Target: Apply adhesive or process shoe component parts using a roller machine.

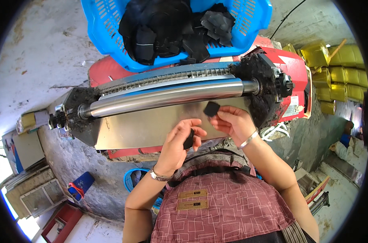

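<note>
My right hand point(234, 122) pinches a small flat black piece point(211, 109), roughly square, by its edge. It holds this piece above the bare metal plate point(139, 129) of a red machine. Close by on the left, my left hand point(179, 139) is curled around another black piece point(188, 139), partly hidden by the fingers. A shiny metal roller point(167, 97) runs across the machine just beyond both hands, and neither hand touches it.
Behind the roller, a blue plastic basket point(95, 38) holds several black sheets and scraps. Dark debris coats the machine's end housings point(265, 87). Yellow wrapped bundles point(346, 75) are stacked at right. A blue tub point(128, 182) stands below, left of my apron point(228, 202).
</note>
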Tool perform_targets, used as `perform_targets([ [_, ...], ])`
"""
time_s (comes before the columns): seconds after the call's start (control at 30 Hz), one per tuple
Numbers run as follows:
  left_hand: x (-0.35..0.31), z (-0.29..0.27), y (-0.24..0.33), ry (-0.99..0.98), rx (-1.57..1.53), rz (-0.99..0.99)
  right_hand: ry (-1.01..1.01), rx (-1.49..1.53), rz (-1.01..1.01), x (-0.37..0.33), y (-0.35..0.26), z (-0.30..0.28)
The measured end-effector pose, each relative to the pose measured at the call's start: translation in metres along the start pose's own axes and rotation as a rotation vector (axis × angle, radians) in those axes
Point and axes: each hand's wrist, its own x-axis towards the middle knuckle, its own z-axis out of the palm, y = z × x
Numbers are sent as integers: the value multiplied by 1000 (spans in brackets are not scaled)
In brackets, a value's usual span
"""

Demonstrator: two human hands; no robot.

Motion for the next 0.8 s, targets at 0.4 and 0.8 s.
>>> perform_targets([
  [0.4,-6,1,-5,-31,166,19,-184,-773,-470,-28,9,18],
  [0.8,-9,1,-1,174,228,118,-43,-165,-127,-25,5,6],
])
